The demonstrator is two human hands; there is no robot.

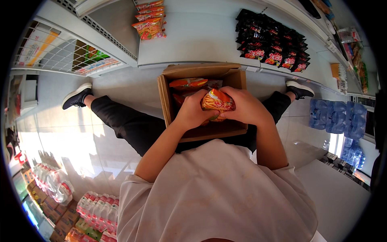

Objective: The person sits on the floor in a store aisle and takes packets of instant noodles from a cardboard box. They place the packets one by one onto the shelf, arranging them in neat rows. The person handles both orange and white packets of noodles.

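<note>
An orange snack packet [218,101] with noodle-like sticks pictured on it is held between my two hands, over an opened cardboard box [164,99]. My left hand [193,109] grips its left side, and my right hand [246,104] its right side, with both thumbs at the lower edge. Inside the box, more orange packets [189,82] lie toward the far left corner; my hands hide part of the contents. The box stands between my spread legs, close to the shelf front.
A white shelf [196,36] runs ahead, with a row of orange packets [149,27] at left and rows of black packets [272,42] at right. Wrapped blue water bottles [337,118] stand on the right. Bottle packs [98,208] sit behind me at left. A wire rack [66,51] is far left.
</note>
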